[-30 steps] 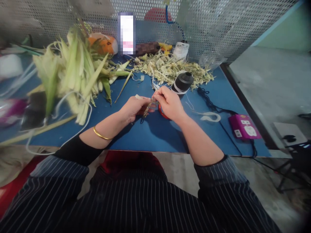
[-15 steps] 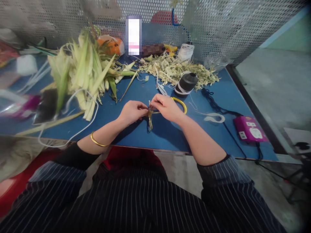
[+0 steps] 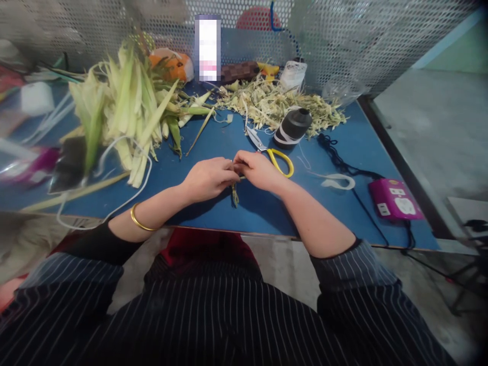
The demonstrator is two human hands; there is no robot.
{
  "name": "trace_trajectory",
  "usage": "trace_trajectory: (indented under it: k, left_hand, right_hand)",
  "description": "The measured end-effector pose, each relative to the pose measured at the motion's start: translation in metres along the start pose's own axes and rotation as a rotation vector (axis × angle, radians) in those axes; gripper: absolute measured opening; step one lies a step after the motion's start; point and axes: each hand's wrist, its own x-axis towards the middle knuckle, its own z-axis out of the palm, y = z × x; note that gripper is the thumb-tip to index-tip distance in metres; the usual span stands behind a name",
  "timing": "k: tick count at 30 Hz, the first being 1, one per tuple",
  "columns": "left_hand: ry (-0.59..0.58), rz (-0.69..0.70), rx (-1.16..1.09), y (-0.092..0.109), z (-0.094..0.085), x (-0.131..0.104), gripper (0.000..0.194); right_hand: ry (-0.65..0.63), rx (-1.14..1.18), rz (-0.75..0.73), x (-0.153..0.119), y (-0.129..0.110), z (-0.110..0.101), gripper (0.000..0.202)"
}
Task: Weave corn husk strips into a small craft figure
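My left hand (image 3: 209, 179) and my right hand (image 3: 262, 172) meet over the middle of the blue table, their fingertips pinched together. Between them is a small twisted strand of husk (image 3: 235, 197), its knotted-looking yellow-green end hanging below the fingers. The rest of the strand is covered by the fingertips. Just beyond my right hand lie scissors (image 3: 254, 137) with yellow handles, blades pointing away. A black cone spool (image 3: 298, 124) wound with white thread stands behind them, a loose thread trailing to the right.
Long corn husks (image 3: 127, 109) are piled at the left on the blue table (image 3: 213, 137). Shredded husk (image 3: 263, 104) is heaped along the back. A purple power strip (image 3: 394, 197) with black cord sits at the right edge. A white cord loop (image 3: 147, 180) crosses the front left.
Both hands stay pinched at the strand. My left hand has rolled over and its fingertips now cover more of it; my right fingers have curled in closer. The view has shifted slightly.
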Motion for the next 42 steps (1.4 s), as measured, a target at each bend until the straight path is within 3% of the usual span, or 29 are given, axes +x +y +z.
trace_trajectory:
  k: [7, 18, 25, 32, 36, 42]
  left_hand:
    - [-0.122, 0.099, 0.008, -0.005, 0.001, 0.01, 0.019]
    - [-0.018, -0.178, -0.395, -0.01, 0.003, 0.001, 0.014]
    - [-0.095, 0.03, -0.205, -0.016, 0.003, 0.001, 0.023]
    - [-0.101, 0.096, -0.056, -0.011, 0.008, 0.004, 0.018]
    - [-0.069, 0.018, -0.107, -0.008, 0.006, 0.003, 0.016]
    - [0.05, -0.249, -0.511, -0.011, 0.004, 0.002, 0.01]
  right_hand:
    - [-0.009, -0.004, 0.017, 0.0, 0.0, 0.0, 0.009]
    - [-0.018, -0.005, 0.015, 0.0, 0.0, 0.0, 0.009]
    - [-0.029, -0.044, 0.033, -0.001, -0.002, 0.0, 0.008]
    - [-0.028, -0.035, -0.01, -0.002, 0.002, 0.001, 0.008]
    - [-0.036, -0.03, 0.001, -0.002, 0.001, 0.0, 0.009]
    - [-0.032, -0.064, 0.005, -0.001, 0.0, -0.001, 0.009]
